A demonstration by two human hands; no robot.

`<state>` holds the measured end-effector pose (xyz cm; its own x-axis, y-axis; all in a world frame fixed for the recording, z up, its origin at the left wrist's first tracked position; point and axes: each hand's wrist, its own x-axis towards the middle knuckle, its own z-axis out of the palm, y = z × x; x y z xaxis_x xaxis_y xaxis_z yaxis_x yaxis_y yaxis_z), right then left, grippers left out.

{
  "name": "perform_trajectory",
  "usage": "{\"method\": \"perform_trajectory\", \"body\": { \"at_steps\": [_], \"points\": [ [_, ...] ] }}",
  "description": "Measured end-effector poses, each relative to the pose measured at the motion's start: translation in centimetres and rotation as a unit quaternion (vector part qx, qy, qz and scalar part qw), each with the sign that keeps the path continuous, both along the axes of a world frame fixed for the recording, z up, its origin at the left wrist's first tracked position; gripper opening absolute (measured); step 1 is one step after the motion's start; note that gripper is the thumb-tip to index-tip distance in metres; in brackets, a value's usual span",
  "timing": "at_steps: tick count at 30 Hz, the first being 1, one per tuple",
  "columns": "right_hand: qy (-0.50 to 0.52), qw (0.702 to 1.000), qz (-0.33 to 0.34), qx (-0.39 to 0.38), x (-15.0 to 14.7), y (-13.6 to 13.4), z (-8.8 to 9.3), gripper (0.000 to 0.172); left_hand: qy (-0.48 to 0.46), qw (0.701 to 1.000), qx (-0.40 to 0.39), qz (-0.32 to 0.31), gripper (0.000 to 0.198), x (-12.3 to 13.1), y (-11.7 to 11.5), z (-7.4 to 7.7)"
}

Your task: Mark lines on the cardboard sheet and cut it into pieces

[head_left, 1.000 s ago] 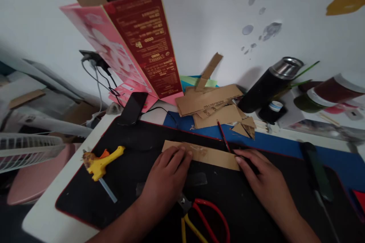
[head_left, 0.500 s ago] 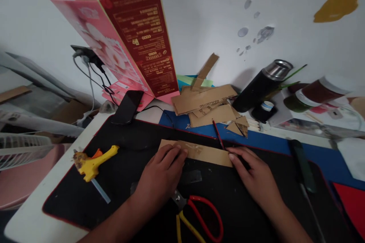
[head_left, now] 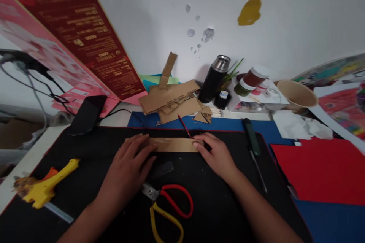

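Note:
A narrow brown cardboard strip [head_left: 173, 145] lies level across the black mat, with a shiny patch of tape near its left part. My left hand [head_left: 129, 165] is closed over its left end, fingers bent onto the strip. At the other end, my right hand [head_left: 215, 155] pinches the strip between thumb and fingers. A red pencil [head_left: 184, 125] slants from the far side down to my right fingertips; whether they touch it I cannot tell. Scissors with one red and one yellow handle [head_left: 178, 201] lie below the strip, blades partly hidden by my left hand. A clear tape piece [head_left: 164, 169] lies between.
A yellow glue gun [head_left: 47, 188] lies at left, below a black phone [head_left: 88, 113] and a tall pink-red box [head_left: 82, 41]. Cardboard scraps [head_left: 171, 100], a black flask [head_left: 213, 79] and paint jars [head_left: 253, 77] stand behind. A green-handled tool [head_left: 252, 136] and red sheet [head_left: 322, 170] are at right.
The view has turned right, so things sit farther left and more of the right side shows. The strip now looks more level. Both hands stay on its ends.

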<state>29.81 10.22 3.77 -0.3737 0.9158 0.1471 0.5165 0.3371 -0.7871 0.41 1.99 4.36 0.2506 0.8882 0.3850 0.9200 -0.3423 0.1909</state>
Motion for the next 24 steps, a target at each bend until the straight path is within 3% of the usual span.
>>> {"method": "perform_trajectory", "body": {
  "at_steps": [5, 8, 11, 15, 19, 21, 24],
  "points": [
    [0.016, 1.000, -0.001, -0.011, 0.0, 0.0, 0.0, 0.017, 0.014, 0.999, -0.032, -0.017, 0.029, -0.7, 1.3, -0.4],
    [0.093, 0.994, -0.026, -0.055, 0.1, 0.2, 0.0, 0.016, 0.012, 0.999, -0.048, 0.000, 0.045, -0.9, 1.9, -0.1],
    [0.188, 0.972, -0.076, -0.122, 0.4, 0.5, 0.1, 0.017, 0.016, 0.998, -0.053, 0.005, 0.064, -1.2, 2.5, 0.8],
    [0.281, 0.936, -0.145, -0.153, 1.2, 1.1, 0.1, 0.033, -0.013, 0.997, -0.071, -0.002, 0.078, -1.9, 3.2, 1.9],
    [0.370, 0.892, -0.197, -0.171, 2.0, 1.7, 0.8, 0.042, -0.116, 0.985, -0.125, 0.029, 0.091, -2.7, 3.5, 1.2],
    [0.396, 0.876, -0.208, -0.181, 2.3, 1.6, 1.3, 0.043, -0.131, 0.980, -0.151, 0.018, 0.088, -2.7, 3.5, 0.5],
    [0.409, 0.865, -0.208, -0.202, 2.7, 0.6, 2.0, 0.044, -0.109, 0.981, -0.156, -0.031, 0.056, -2.6, 3.6, 0.0]
  ]
}}
